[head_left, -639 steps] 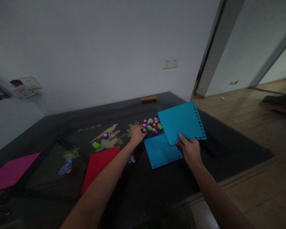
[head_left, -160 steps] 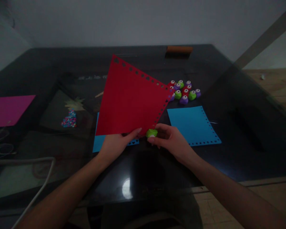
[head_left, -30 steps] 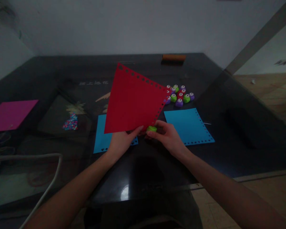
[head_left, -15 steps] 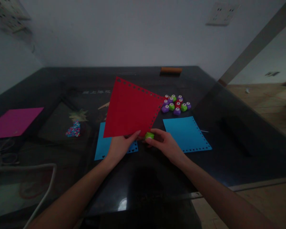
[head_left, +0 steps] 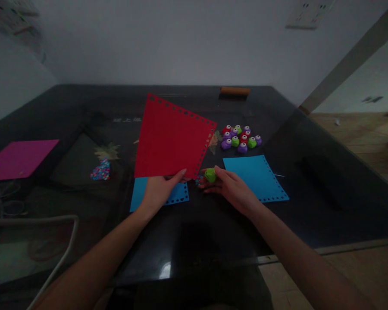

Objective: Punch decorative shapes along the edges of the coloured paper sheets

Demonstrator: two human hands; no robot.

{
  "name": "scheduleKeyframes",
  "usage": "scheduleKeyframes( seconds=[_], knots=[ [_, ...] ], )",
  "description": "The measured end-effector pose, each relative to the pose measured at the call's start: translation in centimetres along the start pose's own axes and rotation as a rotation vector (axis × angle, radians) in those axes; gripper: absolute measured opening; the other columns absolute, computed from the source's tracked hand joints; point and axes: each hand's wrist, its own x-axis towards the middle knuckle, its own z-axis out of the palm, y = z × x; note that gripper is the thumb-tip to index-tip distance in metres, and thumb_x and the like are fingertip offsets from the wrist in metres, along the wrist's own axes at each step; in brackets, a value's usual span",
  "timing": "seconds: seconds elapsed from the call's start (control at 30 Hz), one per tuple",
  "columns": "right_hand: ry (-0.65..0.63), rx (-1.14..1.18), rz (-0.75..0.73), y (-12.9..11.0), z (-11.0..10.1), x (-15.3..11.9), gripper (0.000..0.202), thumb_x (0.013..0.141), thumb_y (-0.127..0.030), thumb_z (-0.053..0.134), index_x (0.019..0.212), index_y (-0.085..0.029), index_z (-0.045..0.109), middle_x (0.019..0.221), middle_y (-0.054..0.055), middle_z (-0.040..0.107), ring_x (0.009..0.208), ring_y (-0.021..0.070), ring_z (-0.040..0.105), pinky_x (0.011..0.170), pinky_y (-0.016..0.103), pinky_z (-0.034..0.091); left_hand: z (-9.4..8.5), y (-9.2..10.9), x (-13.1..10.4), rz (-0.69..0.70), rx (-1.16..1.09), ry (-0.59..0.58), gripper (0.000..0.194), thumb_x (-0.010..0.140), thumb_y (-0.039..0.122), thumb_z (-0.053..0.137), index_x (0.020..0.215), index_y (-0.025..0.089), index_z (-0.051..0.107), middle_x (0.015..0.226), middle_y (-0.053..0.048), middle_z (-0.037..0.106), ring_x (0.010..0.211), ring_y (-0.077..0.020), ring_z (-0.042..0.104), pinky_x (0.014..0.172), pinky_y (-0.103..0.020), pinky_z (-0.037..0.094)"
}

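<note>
My left hand (head_left: 164,187) pinches the lower edge of a red sheet of paper (head_left: 173,137), held tilted above the table. Punched holes run along the sheet's top and right edges. In my right hand (head_left: 231,187) is a small green hole punch (head_left: 210,175), just off the sheet's lower right corner and apart from it. Tiny blue bits (head_left: 198,180) show beside the right fingertips. Below the left hand lies a blue sheet (head_left: 139,193), partly covered. A second blue sheet (head_left: 248,174) with holes along two edges lies beyond my right hand.
Several purple, green and red hole punches (head_left: 242,147) with eye-like white tops stand in a cluster behind. A heap of coloured paper bits (head_left: 101,170) and a magenta sheet (head_left: 22,159) lie left. At the back is a brown roll (head_left: 235,91); a white cable (head_left: 73,234) crosses front left.
My right hand has drawn the green hole punch away from the red sheet's lower right edge, slightly right and up, and turned it. The left hand still holds the sheet.
</note>
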Motion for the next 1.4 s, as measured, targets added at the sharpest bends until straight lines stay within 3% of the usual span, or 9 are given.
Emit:
scheduleKeyframes(
  seconds=[0.2,0.43,0.57,0.9,1.03,1.4],
  knots=[
    [0.012,-0.025,0.034,-0.4,0.2,0.2,0.037,0.093,-0.044,0.040,0.092,-0.015,0.063,0.080,0.008,0.069,0.071,0.0172,0.067,0.066,0.031,0.052,-0.1,-0.3,0.1,0.026,0.026,-0.011,0.013,0.075,0.026,0.061,0.069,0.017,0.068,0.071,-0.005,0.075,0.070,-0.0210,0.070,0.075,-0.031,0.055],
    [0.058,-0.537,-0.284,-0.4,-0.2,0.3,0.043,0.087,-0.057,0.042,0.093,-0.019,0.062,0.084,0.004,0.065,0.068,0.0159,0.058,0.058,0.028,0.045,-0.3,-0.2,0.1,0.021,0.054,0.010,0.012,0.075,0.025,0.063,0.068,0.018,0.068,0.070,-0.004,0.074,0.071,-0.0213,0.070,0.078,-0.032,0.054],
    [0.063,-0.737,-0.355,-0.4,-0.5,0.4,0.045,0.091,-0.056,0.036,0.097,-0.020,0.062,0.082,0.003,0.063,0.063,0.0147,0.052,0.058,0.028,0.042,-0.3,0.2,0.0,-0.002,0.056,0.025,0.009,0.074,0.022,0.063,0.067,0.018,0.067,0.070,-0.003,0.074,0.072,-0.0220,0.070,0.078,-0.033,0.055],
    [-0.004,-0.893,-0.449,-0.7,-0.6,0.1,0.034,0.095,-0.042,0.035,0.105,-0.019,0.058,0.095,0.006,0.064,0.088,0.0194,0.058,0.079,0.032,0.042,-0.2,0.1,0.1,-0.010,0.048,0.031,0.005,0.074,0.019,0.064,0.072,0.019,0.068,0.067,-0.002,0.074,0.071,-0.0213,0.070,0.075,-0.030,0.055],
    [-0.067,-1.000,-0.454,-0.8,-0.7,0.0,0.031,0.095,-0.041,0.037,0.102,-0.020,0.059,0.096,0.006,0.065,0.089,0.0209,0.058,0.079,0.034,0.042,-0.2,-0.1,0.1,0.001,0.027,0.012,0.007,0.075,0.021,0.063,0.071,0.019,0.069,0.068,-0.003,0.074,0.070,-0.0209,0.070,0.075,-0.030,0.055],
    [0.001,-0.923,-0.493,-1.0,-0.8,-0.2,0.026,0.093,-0.039,0.042,0.101,-0.022,0.060,0.094,0.005,0.065,0.087,0.0207,0.059,0.077,0.034,0.043,-0.1,-0.9,0.2,0.034,-0.062,-0.002,0.010,0.075,0.026,0.062,0.075,0.017,0.065,0.069,-0.004,0.074,0.064,-0.0198,0.070,0.070,-0.031,0.057]
  ],
)
